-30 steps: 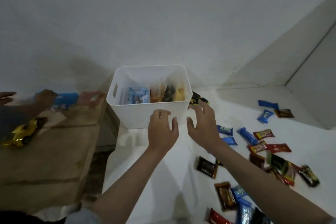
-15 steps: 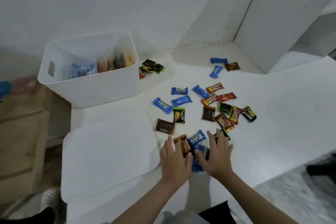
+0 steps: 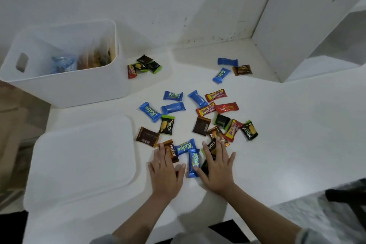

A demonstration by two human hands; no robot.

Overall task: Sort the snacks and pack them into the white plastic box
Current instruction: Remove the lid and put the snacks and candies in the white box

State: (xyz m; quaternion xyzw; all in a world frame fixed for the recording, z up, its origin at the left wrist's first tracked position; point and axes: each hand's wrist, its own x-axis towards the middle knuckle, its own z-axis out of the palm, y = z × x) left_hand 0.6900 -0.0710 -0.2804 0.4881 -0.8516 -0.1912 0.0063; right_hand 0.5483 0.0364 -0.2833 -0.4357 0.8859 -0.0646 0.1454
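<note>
Right now I have both hands flat on the white table [image 3: 277, 125] at the near edge of the loose snacks, and I judge this to be the gathering part of sorting, with packing yet to follow for this batch. My left hand [image 3: 165, 172] lies palm down, fingers spread, its fingertips on an orange-brown Nextar packet [image 3: 172, 149]; nothing is pinched. My right hand [image 3: 216, 168] is likewise spread and flat, covering a dark packet whose label I can only partly read. Between the two hands sits a blue Kalpa bar [image 3: 193, 163], upright to my view, touching another blue Kalpa packet [image 3: 185, 146] just above it. The white plastic box [image 3: 65, 87] stands well apart at far left, open, with its lid [image 3: 83, 162] lying flat beside my left hand. Next I would probably rake like wrappers together, blue with blue, then close my fingers on one group and carry it across. Inside the box I make out blue wrappers and some orange-brown ones, but they are blurred and the near wall hides how full it is. What lies under my right palm is mostly hidden.
</note>
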